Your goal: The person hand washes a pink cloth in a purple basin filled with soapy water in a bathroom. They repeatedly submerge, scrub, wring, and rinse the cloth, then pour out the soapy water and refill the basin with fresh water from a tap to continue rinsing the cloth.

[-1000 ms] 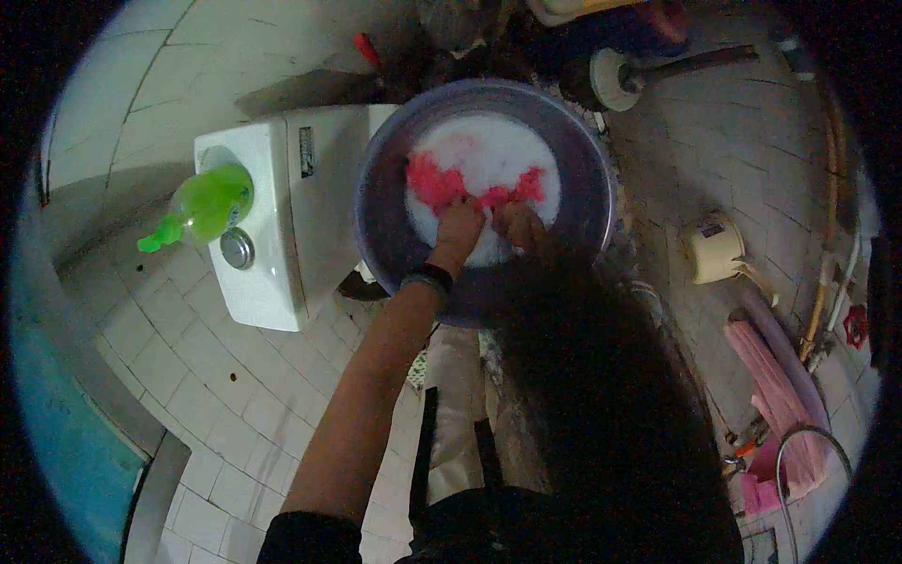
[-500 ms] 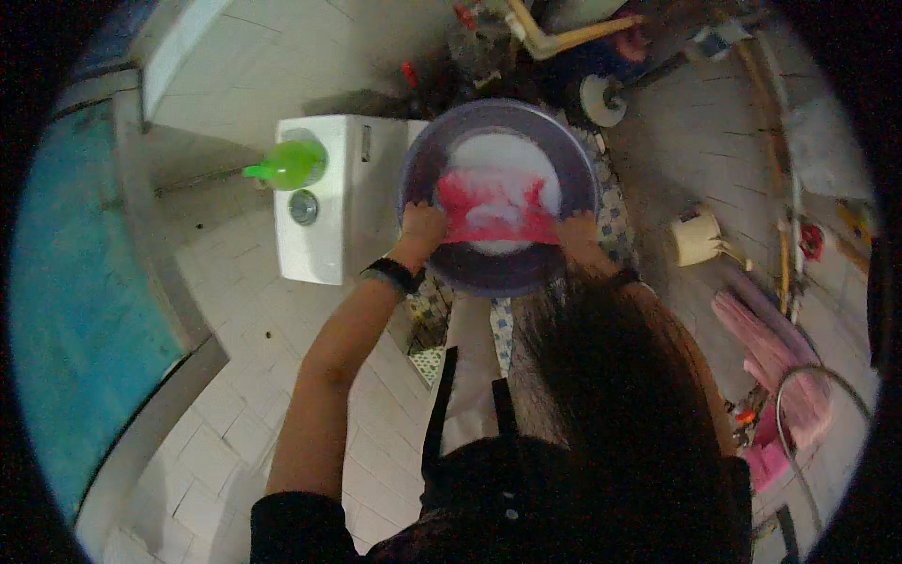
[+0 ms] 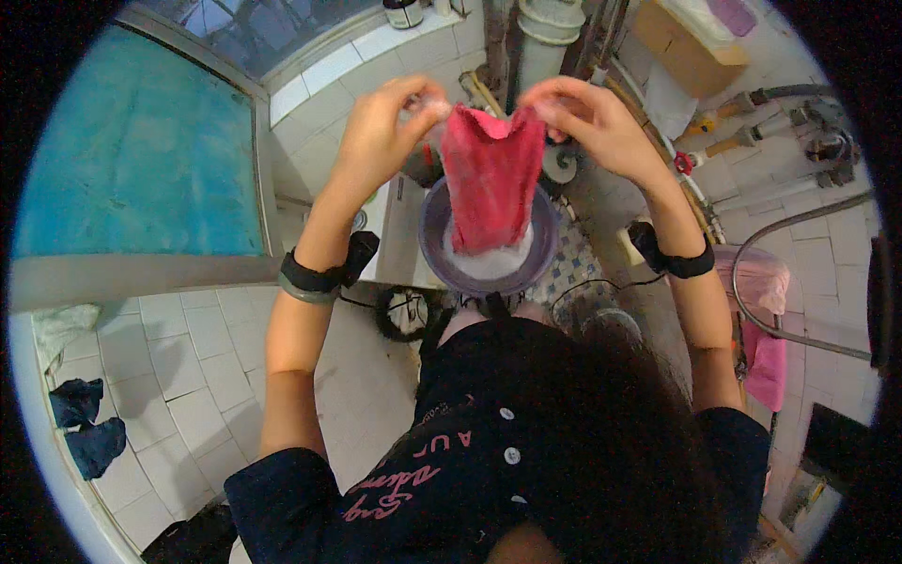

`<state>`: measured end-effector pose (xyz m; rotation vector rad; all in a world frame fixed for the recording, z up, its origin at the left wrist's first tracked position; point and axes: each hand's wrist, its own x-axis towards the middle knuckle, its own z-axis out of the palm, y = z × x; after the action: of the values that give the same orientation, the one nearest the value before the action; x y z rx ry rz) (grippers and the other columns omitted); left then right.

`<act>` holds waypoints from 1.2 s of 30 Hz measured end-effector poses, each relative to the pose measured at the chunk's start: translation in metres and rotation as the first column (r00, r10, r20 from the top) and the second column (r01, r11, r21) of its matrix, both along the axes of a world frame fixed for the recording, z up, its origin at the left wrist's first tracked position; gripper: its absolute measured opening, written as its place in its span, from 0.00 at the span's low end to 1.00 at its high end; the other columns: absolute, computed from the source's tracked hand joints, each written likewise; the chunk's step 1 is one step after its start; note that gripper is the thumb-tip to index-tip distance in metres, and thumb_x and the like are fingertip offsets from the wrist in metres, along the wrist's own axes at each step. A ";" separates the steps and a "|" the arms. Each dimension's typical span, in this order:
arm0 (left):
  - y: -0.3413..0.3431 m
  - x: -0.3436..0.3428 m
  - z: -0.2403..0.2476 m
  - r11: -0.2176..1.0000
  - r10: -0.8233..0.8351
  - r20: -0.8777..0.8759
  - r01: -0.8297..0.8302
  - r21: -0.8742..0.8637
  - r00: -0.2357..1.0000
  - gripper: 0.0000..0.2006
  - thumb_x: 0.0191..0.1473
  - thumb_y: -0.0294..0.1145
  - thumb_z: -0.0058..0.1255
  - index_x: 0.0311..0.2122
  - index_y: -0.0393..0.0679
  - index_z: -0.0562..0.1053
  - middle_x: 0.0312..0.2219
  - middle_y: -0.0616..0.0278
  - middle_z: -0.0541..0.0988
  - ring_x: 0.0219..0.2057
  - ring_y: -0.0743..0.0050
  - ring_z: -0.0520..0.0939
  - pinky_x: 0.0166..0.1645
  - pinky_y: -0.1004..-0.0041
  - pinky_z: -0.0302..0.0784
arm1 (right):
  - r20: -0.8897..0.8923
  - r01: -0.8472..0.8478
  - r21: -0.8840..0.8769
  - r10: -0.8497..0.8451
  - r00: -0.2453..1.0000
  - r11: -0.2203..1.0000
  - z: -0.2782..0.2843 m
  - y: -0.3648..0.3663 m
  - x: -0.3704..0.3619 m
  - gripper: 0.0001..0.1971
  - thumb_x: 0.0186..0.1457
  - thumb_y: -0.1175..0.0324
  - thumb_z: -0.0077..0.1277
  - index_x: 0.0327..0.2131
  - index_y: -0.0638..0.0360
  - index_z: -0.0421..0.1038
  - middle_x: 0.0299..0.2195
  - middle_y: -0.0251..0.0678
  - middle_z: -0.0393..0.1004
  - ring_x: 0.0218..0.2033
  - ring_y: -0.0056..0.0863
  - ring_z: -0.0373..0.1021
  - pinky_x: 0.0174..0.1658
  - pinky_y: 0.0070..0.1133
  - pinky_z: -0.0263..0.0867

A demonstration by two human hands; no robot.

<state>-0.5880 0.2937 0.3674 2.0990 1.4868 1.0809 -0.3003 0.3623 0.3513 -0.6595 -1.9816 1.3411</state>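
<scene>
Red cloth (image 3: 493,179) hangs over the purple basin (image 3: 545,226), between its left and right edges, left hand (image 3: 390,132) and right hand (image 3: 599,124) pinched closed on the cloth's top corners. Holding it spread seems the step; the next likely calls for even grips.

- The shirt (image 3: 470,381) is navy-black, its sleeves (image 3: 282,498) short and loose.
- Pink lettering (image 3: 399,489) marks the chest.
- Round pale buttons (image 3: 512,456) run down the front.
- Each wrist wears a black wristband (image 3: 315,275) with a protruding block (image 3: 363,252).
- Left hand (image 3: 381,132) and right hand (image 3: 606,124) are bare.
</scene>
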 end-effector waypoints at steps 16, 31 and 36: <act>0.012 0.024 -0.045 0.978 -0.205 0.301 0.179 0.111 0.931 0.48 0.35 0.45 0.76 0.62 0.42 0.63 0.52 0.53 0.74 0.53 0.63 0.75 0.59 0.62 0.69 | -0.148 0.048 0.206 -0.017 0.989 0.977 0.096 -0.012 -0.045 0.13 0.60 0.70 0.54 0.47 0.64 0.75 0.40 0.32 0.77 0.40 0.16 0.73 0.45 0.18 0.70; 0.024 0.052 -0.140 0.966 -0.226 0.065 0.233 -0.116 0.972 0.12 0.42 0.26 0.60 0.35 0.39 0.76 0.29 0.50 0.80 0.33 0.48 0.82 0.38 0.64 0.76 | 0.214 0.438 0.185 -0.471 0.856 0.880 0.048 -0.018 0.199 0.16 0.62 0.62 0.54 0.49 0.58 0.73 0.33 0.26 0.75 0.31 0.17 0.70 0.33 0.16 0.65; 0.025 0.068 -0.125 0.966 -0.217 -0.116 0.196 -0.169 0.969 0.14 0.41 0.26 0.62 0.37 0.40 0.77 0.29 0.51 0.81 0.30 0.57 0.83 0.38 0.66 0.77 | 0.384 0.421 -0.034 -0.377 0.843 0.906 -0.131 -0.047 0.225 0.10 0.58 0.68 0.55 0.41 0.60 0.73 0.30 0.26 0.75 0.30 0.16 0.70 0.34 0.18 0.67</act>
<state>-0.5201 0.3190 0.2421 2.1922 1.3253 0.7365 -0.0751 0.3152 0.2200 -1.3893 -1.9014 1.1358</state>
